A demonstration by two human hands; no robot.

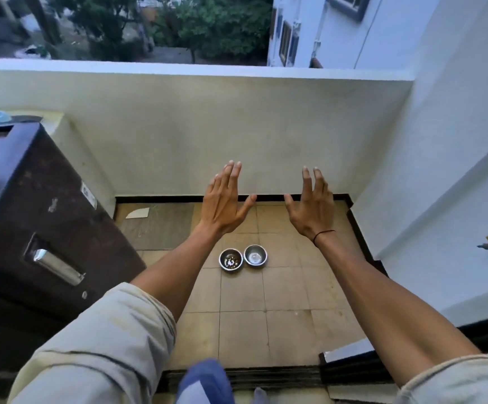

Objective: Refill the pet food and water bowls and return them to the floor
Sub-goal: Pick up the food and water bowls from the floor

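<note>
Two small steel bowls stand side by side on the tiled balcony floor (283, 290). The left bowl (230, 259) holds brown kibble. The right bowl (255, 254) looks shiny inside, with what may be water. My left hand (223, 205) and my right hand (312, 207) are stretched out in front of me at about chest height, palms down, fingers spread, holding nothing. Both hands are well above the bowls and apart from them.
A dark brown cabinet (41, 228) with a metal handle fills the left side. A white parapet wall (207, 135) closes the far end and a white wall (446, 199) the right. A scrap of paper (137, 213) lies on the floor at far left.
</note>
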